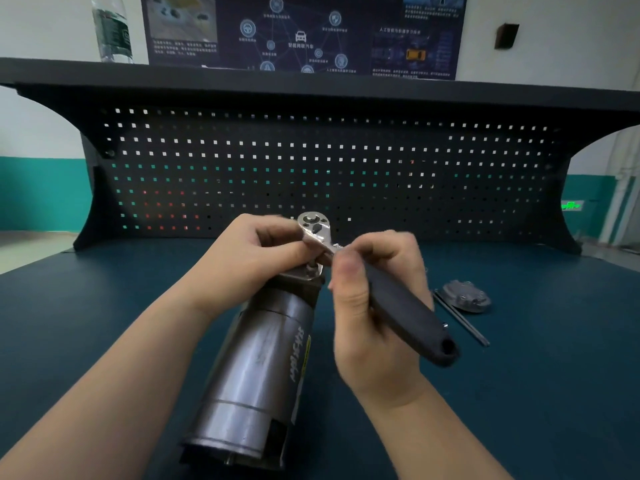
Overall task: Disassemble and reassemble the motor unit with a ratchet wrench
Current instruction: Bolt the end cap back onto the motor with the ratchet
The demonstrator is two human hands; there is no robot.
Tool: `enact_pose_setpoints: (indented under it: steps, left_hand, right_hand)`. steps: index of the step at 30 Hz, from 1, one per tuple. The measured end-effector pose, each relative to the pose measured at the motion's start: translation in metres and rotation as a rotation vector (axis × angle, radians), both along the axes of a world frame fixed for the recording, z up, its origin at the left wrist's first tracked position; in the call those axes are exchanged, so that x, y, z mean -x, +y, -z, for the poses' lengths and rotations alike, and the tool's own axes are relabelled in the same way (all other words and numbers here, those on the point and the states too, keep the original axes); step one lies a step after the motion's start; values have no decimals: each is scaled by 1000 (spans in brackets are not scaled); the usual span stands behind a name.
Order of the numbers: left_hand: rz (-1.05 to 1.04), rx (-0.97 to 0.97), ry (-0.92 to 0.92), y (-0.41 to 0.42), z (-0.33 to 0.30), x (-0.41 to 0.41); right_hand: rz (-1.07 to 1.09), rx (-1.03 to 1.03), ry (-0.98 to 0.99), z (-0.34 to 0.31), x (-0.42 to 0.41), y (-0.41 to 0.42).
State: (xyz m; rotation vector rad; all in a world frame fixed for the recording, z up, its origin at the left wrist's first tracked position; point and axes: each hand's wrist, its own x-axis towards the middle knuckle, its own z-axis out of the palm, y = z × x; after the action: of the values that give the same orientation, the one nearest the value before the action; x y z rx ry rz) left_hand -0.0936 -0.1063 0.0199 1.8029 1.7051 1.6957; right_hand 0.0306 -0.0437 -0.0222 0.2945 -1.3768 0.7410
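A grey cylindrical motor unit (258,368) lies on the dark blue bench, its far end pointing away from me. A ratchet wrench (408,308) with a chrome head (313,226) and black handle sits over that far end. My left hand (258,252) pinches the wrench head from the left, fingers curled round it. My right hand (374,306) grips the upper handle just below the chrome neck. The socket under the head is mostly hidden by my fingers.
A removed grey end cover (465,295) and a long thin bolt (462,318) lie on the bench at the right. A black pegboard (311,161) stands behind the bench. A plastic bottle (111,27) stands on the shelf above, at the left.
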Motion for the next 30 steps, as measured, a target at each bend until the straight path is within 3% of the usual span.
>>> enact_pose_setpoints:
  steps: [2,8,14,16,18,21,23,24,27,30]
  left_hand:
    - [32,-12,-57,-2,0,-4]
    - [68,1,-88,-2,-2,-5]
    - [93,12,-130,-1,-2,-5]
    - [82,-5,-125,0,-1,-5]
    - [81,-9,-144,1,0,-5]
    - [73,-14,-139,2,0,-2]
    - [69,-5,-88,1,0,1]
    - [69,-4,-74,1,1,3]
    - [113,-6,-86,-2,0,2]
    - [115,16,-57,-4,-2,-1]
  right_hand:
    - [-61,199,-20,-7,-3,2]
    - [-714,761,-144,-27,-2,34]
    - [-919,825,-270,-40,-1,56]
    - [-890,853,-219,-36,0,54]
    - [-694,768,-132,-29,-1,47]
    - [-81,216,-6,-17,-5,30]
    - [137,-147,6,-8,-3,18]
    - [175,-236,5,-6,0,13]
    - [141,-187,9,-6,3,8]
    - [-161,176,-54,-15,-5,14]
